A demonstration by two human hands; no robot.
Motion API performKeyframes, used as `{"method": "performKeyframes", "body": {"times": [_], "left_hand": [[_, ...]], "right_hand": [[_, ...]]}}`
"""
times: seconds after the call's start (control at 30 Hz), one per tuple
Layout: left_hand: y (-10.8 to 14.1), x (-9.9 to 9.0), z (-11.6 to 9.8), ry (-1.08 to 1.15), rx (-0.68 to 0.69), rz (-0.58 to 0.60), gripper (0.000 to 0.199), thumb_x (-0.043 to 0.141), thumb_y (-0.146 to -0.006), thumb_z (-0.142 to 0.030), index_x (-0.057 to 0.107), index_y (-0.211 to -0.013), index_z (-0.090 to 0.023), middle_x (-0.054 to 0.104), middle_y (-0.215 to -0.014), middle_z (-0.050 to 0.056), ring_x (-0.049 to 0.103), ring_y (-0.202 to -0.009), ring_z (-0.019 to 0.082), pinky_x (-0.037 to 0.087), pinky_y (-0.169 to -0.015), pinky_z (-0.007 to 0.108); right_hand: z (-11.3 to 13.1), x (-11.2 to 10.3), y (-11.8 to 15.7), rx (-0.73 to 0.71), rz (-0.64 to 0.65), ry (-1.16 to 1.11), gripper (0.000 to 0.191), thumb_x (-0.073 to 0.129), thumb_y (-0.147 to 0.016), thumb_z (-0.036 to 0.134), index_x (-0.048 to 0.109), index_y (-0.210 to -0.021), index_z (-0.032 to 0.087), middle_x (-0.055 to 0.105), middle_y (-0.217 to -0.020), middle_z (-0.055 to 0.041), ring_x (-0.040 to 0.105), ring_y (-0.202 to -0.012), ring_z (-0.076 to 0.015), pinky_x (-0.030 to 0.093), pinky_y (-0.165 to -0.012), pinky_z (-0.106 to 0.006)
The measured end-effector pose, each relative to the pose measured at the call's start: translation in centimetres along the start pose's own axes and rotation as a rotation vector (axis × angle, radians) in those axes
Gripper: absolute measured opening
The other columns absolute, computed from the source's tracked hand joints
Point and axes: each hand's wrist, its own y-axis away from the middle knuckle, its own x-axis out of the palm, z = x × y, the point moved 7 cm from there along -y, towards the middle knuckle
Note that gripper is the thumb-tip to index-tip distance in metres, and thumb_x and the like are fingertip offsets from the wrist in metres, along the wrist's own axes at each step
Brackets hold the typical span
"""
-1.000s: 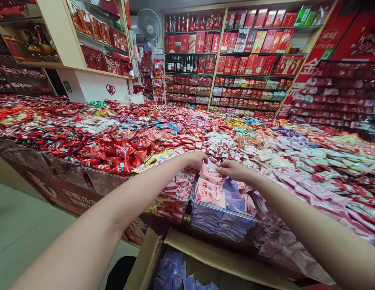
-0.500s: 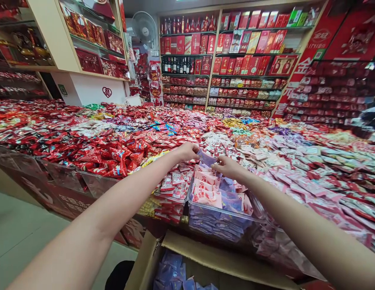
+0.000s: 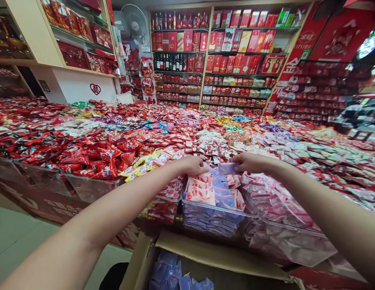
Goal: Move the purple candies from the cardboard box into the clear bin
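Observation:
A clear plastic bin (image 3: 217,209) holds stacked purple packets (image 3: 222,200) and a row of pink packets (image 3: 201,193). At the bin's far right side, my right hand (image 3: 251,162) pinches a purple candy packet (image 3: 226,168) by its right end. My left hand (image 3: 192,165) is over the far left part of the bin, just behind the pink packets. Its fingers are bent and close together, and whatever may be between them is hidden. Below the bin, an open cardboard box (image 3: 217,251) contains more purple packets (image 3: 167,270).
Heaps of red packets (image 3: 99,155) spread to the left, with yellow packets (image 3: 145,163) beside the bin. Pink packets (image 3: 278,197) fill the bin on the right. Behind the display stand shelves of boxes and bottles (image 3: 172,62) and a fan (image 3: 134,22).
My hands have moved apart: the right went rightward with a purple packet, and the left came down toward the bin's left side. The view has shifted slightly to the right.

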Motion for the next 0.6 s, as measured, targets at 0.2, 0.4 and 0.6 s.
{"method": "performKeyframes", "body": {"times": [0.2, 0.4, 0.6], "left_hand": [[0.2, -0.1, -0.6, -0.075, 0.003, 0.022, 0.04, 0.043, -0.073, -0.044, 0.06, -0.091, -0.013, 0.064, -0.09, 0.011, 0.055, -0.072, 0.02, 0.034, -0.053, 0.024], [0.2, 0.2, -1.0, -0.089, 0.043, 0.054, 0.042, 0.037, -0.075, -0.048, 0.062, -0.083, -0.015, 0.065, -0.079, 0.007, 0.053, -0.063, 0.017, 0.031, -0.049, 0.023], [0.7, 0.3, -1.3, -0.07, 0.052, 0.08, 0.05, 0.03, -0.076, -0.055, 0.061, -0.084, -0.016, 0.065, -0.079, 0.007, 0.053, -0.061, 0.015, 0.032, -0.05, 0.022]], "right_hand": [[1.6, 1.8, 1.5, -0.077, 0.125, 0.159, 0.019, 0.051, -0.063, 0.014, 0.061, -0.079, 0.017, 0.061, -0.07, -0.0009, 0.052, -0.062, -0.0129, 0.034, -0.05, -0.02], [2.1, 2.5, 1.1, -0.014, 0.086, 0.166, 0.024, 0.05, -0.064, 0.011, 0.06, -0.086, 0.016, 0.063, -0.071, -0.0027, 0.054, -0.061, -0.0127, 0.035, -0.049, -0.02], [1.8, 0.2, 1.0, -0.008, -0.018, 0.166, 0.018, 0.05, -0.069, 0.018, 0.063, -0.081, 0.017, 0.063, -0.069, -0.0024, 0.053, -0.062, -0.0128, 0.034, -0.051, -0.021]]}}
